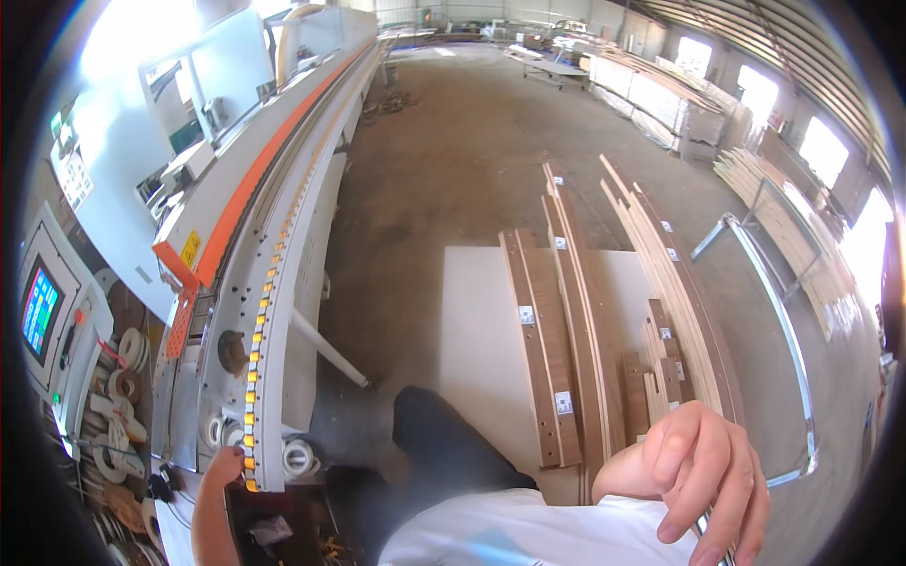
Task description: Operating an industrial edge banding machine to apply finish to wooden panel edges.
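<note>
My left hand [226, 466] lies at the near end of a long edge banding machine [269, 377], against the strip of yellow rollers [249, 423]. Its fingers are too small and partly hidden to make out a grip. At the lower right, my right hand [694, 476] is raised beside my white shirt, its fingers curled downward around a shiny metal piece [700, 528] that shows only as a thin strip. Beyond that hand, long brown wooden panels [540, 349] with white labels lie side by side on a pale board [472, 330].
A control panel with a lit screen [40, 307] stands at the left, above rolls of edge banding [118, 415]. A bent metal frame [788, 330] rises right of the panels. A diagonal support leg [326, 347] juts from the machine. Board stacks [651, 90] stand far right.
</note>
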Motion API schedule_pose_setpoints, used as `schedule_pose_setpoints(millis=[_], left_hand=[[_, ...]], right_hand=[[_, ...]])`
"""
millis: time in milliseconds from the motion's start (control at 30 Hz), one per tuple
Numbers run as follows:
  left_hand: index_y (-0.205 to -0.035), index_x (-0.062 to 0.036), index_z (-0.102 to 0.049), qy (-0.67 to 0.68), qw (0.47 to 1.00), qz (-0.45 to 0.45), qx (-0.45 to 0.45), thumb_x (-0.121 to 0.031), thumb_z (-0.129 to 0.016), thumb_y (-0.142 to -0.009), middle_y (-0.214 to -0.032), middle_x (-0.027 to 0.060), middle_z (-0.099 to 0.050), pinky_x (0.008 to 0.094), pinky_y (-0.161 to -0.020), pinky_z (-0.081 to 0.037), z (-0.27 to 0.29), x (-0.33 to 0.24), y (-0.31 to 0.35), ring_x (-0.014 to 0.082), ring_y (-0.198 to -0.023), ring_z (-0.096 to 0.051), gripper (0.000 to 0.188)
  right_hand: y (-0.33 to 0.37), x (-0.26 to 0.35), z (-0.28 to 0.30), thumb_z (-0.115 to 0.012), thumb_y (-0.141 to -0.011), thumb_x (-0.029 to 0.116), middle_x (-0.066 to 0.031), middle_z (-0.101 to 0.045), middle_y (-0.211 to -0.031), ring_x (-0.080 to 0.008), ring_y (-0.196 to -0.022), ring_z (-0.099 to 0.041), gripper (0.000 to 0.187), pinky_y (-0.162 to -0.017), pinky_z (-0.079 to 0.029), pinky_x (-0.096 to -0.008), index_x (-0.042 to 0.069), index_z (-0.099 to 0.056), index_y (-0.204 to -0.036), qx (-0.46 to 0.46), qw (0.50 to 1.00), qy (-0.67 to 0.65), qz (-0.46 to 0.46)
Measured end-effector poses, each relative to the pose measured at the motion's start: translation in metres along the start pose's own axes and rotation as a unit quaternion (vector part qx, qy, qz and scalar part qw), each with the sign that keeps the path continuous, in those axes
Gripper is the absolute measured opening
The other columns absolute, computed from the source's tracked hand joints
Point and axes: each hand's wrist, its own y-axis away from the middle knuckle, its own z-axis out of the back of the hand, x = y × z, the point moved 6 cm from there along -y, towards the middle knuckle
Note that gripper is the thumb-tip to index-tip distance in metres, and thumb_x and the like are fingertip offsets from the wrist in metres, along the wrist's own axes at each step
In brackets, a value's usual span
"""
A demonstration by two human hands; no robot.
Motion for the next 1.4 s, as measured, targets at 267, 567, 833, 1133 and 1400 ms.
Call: schedule_pose_setpoints(millis=[267, 567, 833, 1133, 1400], left_hand=[[-0.092, -0.0036, -0.077, -0.092, 0.983, -0.037, -0.155, -0.033, -0.062, -0.091, -0.078, 0.0145, -0.075, 0.0479, -0.083, -0.056, 0.019, -0.03, 0.021, 0.0338, -0.082, -0.074, 0.032], [-0.088, -0.0039, -0.077, -0.126, 0.969, -0.012, -0.212, -0.034, -0.064, -0.089, -0.077, 0.0145, -0.075, 0.0478, -0.082, -0.057, 0.045, 0.011, 0.02, 0.0357, -0.082, -0.074, 0.033], [-0.087, -0.0045, -0.077, -0.094, 0.966, 0.027, -0.238, -0.039, -0.064, -0.089, -0.074, 0.0132, -0.075, 0.0474, -0.079, -0.056, 0.045, -0.009, 0.032, 0.0348, -0.082, -0.074, 0.037], [-0.092, -0.0039, -0.077, -0.086, 0.966, 0.084, -0.228, -0.042, -0.062, -0.094, -0.08, 0.0147, -0.076, 0.0475, -0.083, -0.055, 0.045, 0.02, 0.018, 0.035, -0.087, -0.074, 0.041], [-0.094, -0.0038, -0.078, -0.138, 0.962, 0.045, -0.233, -0.039, -0.07, -0.084, -0.089, 0.0183, -0.076, 0.0492, -0.087, -0.056, 0.043, 0.018, 0.008, 0.0401, -0.095, -0.072, 0.038]], right_hand=[[-0.011, 0.024, -0.002, -0.069, -0.097, 0.012, 0.0042, -0.08, -0.099, -0.0135, -0.072, -0.072, 0.018, -0.06, -0.042, -0.0284, 0.02, -0.079, -0.11, 0.074, 0.997, -0.004, -0.017], [-0.012, 0.013, -0.014, -0.072, -0.098, 0.027, 0.0088, -0.08, -0.101, -0.0091, -0.075, -0.068, 0.016, -0.069, -0.037, -0.0283, 0.032, -0.08, -0.112, 0.07, 0.996, -0.023, -0.051], [-0.001, -0.019, -0.02, -0.07, -0.098, 0.019, 0.0052, -0.08, -0.099, -0.0117, -0.073, -0.07, 0.017, -0.063, -0.039, -0.0278, 0.026, -0.08, -0.111, 0.026, 0.997, -0.06, -0.043], [0.003, -0.038, -0.009, -0.067, -0.097, 0.012, 0.0006, -0.08, -0.092, -0.0156, -0.067, -0.072, 0.017, -0.06, -0.043, -0.0293, 0.018, -0.08, -0.105, -0.004, 0.996, -0.078, -0.034], [-0.001, -0.024, 0.0, -0.067, -0.096, 0.01, -0.0019, -0.08, -0.089, -0.0177, -0.066, -0.072, 0.017, -0.061, -0.044, -0.0299, 0.016, -0.082, -0.103, -0.015, 0.999, -0.026, -0.035]])
